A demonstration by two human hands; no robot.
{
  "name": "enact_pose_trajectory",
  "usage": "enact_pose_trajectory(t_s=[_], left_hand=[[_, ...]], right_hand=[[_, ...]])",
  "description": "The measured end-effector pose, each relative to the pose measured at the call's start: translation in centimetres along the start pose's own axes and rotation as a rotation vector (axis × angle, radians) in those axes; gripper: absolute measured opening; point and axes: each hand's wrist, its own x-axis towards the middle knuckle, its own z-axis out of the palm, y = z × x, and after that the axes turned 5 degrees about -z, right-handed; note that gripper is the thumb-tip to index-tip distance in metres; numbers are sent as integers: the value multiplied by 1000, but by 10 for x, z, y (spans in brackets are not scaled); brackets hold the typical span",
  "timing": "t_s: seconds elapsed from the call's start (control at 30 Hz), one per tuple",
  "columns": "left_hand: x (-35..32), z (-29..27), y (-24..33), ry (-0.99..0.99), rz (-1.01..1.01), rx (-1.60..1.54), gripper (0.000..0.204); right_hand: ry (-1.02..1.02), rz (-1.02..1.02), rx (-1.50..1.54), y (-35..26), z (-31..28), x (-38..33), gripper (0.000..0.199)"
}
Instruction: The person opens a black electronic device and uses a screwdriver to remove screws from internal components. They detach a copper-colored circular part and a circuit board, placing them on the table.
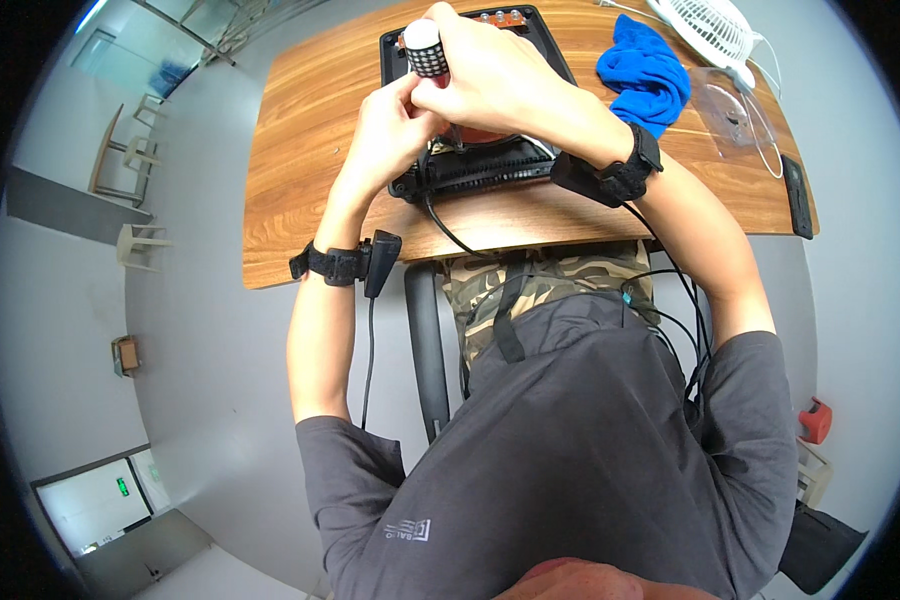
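Note:
My right hand is closed round an upright tool with a white domed cap and a black band dotted white; a bit of red shows below the band. The tool's lower end is hidden, so its exact kind is unclear. My left hand is closed just below, its thumb and finger against my right hand near the red part. What it pinches is hidden. Both hands are over an open black device housing, which lies on the wooden table and has orange-brown circuit boards at its far end.
A crumpled blue cloth lies right of the housing. Beyond it are a white fan, a clear plastic tray and a flat black object by the table's right edge. Black cables run from both wrist straps.

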Motion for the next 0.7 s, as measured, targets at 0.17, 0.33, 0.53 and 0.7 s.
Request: enact_pose_trajectory(t_s=[0.17, 0.33, 0.53, 0.7], left_hand=[[-1, 10, 16, 140, -31, 142, 31], [5, 8, -6, 122, 14, 44, 25], [1, 0, 4, 48, 22, -78, 15], [9, 4, -7, 204, 48, 9, 35]], right_hand=[[119, -15, 24, 6, 5, 3, 31], [134, -220, 42, 25, 7, 7, 29], [94, -102, -64, 30, 20, 7, 53], [60, -76, -210, 26, 19, 10, 55]])
